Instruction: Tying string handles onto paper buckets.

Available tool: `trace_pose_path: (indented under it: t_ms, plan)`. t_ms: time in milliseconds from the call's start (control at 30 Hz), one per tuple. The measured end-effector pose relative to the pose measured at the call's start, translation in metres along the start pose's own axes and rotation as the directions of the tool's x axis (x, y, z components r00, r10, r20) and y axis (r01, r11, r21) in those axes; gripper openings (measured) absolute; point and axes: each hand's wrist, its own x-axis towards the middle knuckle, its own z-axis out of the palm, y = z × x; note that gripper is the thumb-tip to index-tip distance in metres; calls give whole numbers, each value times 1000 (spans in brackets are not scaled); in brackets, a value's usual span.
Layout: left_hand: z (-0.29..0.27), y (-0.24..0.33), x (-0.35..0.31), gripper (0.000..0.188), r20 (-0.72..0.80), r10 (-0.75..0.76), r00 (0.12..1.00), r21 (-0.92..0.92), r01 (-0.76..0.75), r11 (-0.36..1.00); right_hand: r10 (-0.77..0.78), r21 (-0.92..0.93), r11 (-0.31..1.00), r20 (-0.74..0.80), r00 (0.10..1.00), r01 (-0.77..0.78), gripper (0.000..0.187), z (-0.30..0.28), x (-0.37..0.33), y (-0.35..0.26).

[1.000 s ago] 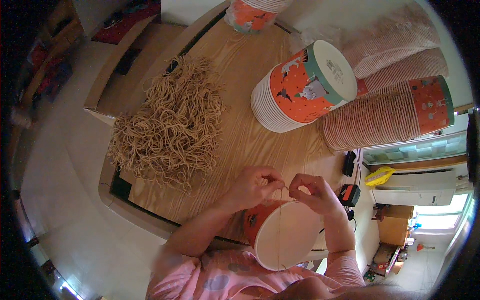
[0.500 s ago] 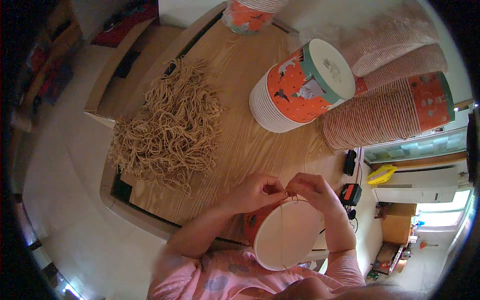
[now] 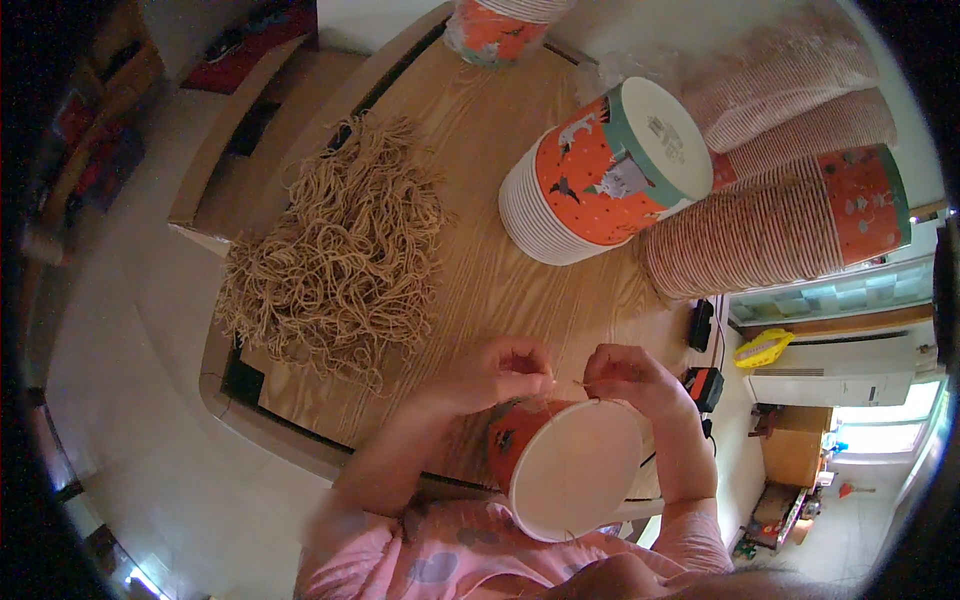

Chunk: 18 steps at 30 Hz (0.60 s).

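Observation:
An orange paper bucket (image 3: 508,440) with a white rim leans against my front, its pale opening toward me. My left hand (image 3: 512,374) is just above its far rim, thumb and fingertips pinched on what looks like a thin end of twine. A short gap to the right, my right hand (image 3: 628,376) is closed too, with a bit of twine showing at its fingertips by the rim. Another bit of twine shows at the bucket's near rim. On the table to the left lies a big heap of loose tan twine strands (image 3: 345,265).
Upside down on the wooden table (image 3: 480,270) stands a stack of orange and green paper buckets (image 3: 600,185). Long wrapped stacks of buckets (image 3: 760,235) lie at the right. A wrapped stack (image 3: 495,35) is at the far edge. Black boxes with cords (image 3: 703,388) lie right of my hand.
My hands have moved apart, the left one leftward and the right one slightly to the right. The strand across the bucket's opening shows less clearly now. The bucket has hardly moved.

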Motion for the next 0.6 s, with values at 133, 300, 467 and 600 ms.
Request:
trace_pose_path:
  t_ms: [133,300,467,600]
  plan:
    - [-1,9,0,22,103,17,995,289,-46,956,-27,100,995,10,1000,26,10,-2,-2,10]
    - [16,-9,10,20,42,142,989,354,-148,924,52,41,998,-16,998,-52,9,10,-3,6]
    - [19,-10,12,14,-88,94,992,408,-50,912,-25,121,992,-10,1000,26,5,11,1,9]
    - [21,-16,14,13,-134,97,986,491,-19,871,-141,27,989,-61,988,143,8,12,1,19]
